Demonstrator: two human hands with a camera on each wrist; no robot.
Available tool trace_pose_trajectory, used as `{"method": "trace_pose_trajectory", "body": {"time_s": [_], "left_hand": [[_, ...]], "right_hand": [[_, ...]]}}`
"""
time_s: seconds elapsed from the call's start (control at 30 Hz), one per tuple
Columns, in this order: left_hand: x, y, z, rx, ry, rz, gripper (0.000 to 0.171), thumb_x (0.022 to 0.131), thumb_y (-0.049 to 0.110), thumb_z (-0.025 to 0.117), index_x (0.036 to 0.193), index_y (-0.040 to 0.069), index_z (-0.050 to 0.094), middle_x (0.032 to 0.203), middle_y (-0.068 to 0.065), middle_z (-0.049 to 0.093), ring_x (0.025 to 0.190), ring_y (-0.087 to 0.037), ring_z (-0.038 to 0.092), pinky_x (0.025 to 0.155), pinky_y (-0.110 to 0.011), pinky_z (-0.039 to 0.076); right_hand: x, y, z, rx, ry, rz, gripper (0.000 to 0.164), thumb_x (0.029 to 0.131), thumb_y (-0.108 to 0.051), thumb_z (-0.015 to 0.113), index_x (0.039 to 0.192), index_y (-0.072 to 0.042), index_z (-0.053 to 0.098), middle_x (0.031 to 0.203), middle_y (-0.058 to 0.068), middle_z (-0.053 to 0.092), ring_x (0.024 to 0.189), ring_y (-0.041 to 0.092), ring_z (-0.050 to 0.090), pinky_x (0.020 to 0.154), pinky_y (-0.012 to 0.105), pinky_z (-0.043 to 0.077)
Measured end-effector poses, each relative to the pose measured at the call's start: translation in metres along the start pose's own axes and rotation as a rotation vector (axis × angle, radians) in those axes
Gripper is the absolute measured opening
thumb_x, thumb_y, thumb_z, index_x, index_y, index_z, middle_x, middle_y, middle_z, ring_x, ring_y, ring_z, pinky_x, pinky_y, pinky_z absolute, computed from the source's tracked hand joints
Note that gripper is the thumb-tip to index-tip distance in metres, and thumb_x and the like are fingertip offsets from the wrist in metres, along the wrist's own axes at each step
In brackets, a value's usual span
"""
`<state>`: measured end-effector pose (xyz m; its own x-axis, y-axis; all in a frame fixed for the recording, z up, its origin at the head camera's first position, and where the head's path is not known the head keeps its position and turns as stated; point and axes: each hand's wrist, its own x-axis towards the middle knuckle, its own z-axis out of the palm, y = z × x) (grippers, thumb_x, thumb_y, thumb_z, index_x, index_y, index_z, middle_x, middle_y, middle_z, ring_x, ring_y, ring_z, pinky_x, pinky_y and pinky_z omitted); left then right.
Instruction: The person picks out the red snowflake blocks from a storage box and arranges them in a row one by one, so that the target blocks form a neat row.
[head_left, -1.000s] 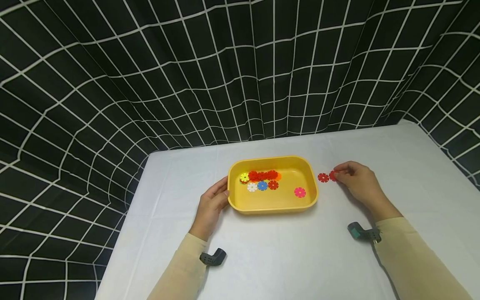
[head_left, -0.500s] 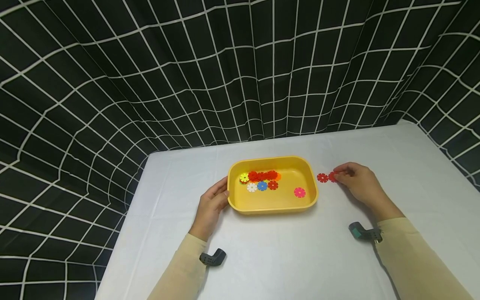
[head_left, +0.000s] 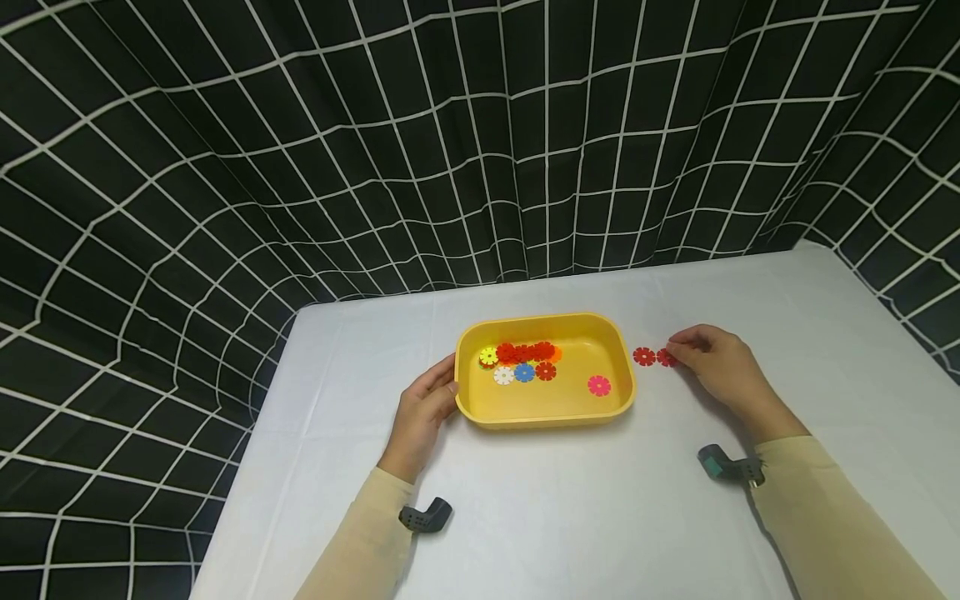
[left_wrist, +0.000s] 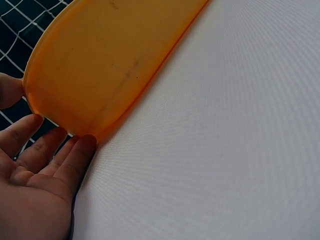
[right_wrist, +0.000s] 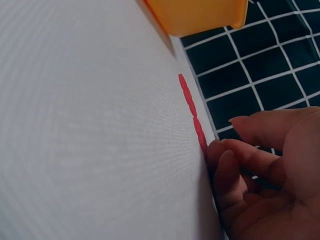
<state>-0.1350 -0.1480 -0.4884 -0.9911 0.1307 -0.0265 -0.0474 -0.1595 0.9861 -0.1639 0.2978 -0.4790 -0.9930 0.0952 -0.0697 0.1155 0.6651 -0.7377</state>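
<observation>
In the head view my left hand (head_left: 418,410) rests against the left end of a yellow plastic tray (head_left: 543,422), and the left wrist view has its fingertips (left_wrist: 87,143) touching the tray's outer wall. My right hand (head_left: 716,367) is right of the tray, its thumb and fingertips gathered at the edge of a red notched snowflake disc (head_left: 664,357), partly hidden by them. Another red snowflake disc (head_left: 643,357) lies just left of it. In the right wrist view the two red discs (right_wrist: 189,100) show edge-on, flat along the tabletop, one end meeting the curled fingers.
Inside the tray, several red discs (head_left: 523,352) overlap near the back wall, beside a yellow disc (head_left: 489,356), a white disc (head_left: 504,375) and a blue disc (head_left: 524,372). A pink disc (head_left: 599,386) lies apart. Behind the white table (head_left: 555,508) hangs a black grid-patterned curtain (head_left: 420,150).
The red disc at my right fingertips has settled lower and flatter, and the disc beside it has shifted slightly left. My left hand and the tray stay where they were.
</observation>
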Motion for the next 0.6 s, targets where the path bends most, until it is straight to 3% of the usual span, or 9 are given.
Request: {"method": "trace_pose_trajectory", "body": {"time_s": [0.6], "left_hand": [[0.0003,-0.0007,0.0014,-0.003,0.015,0.001,0.046,0.109,0.005,0.06,0.155,0.005,0.059,0.155,-0.013,0.059,0.142,-0.027,0.057,0.111,-0.038,0.053]], "right_hand": [[-0.0014,-0.0013,-0.001,0.063,-0.007,0.017,0.043,0.112,-0.034,0.062,0.133,0.003,0.066,0.129,0.026,0.065,0.117,0.044,0.058,0.106,0.066,0.053]]}}
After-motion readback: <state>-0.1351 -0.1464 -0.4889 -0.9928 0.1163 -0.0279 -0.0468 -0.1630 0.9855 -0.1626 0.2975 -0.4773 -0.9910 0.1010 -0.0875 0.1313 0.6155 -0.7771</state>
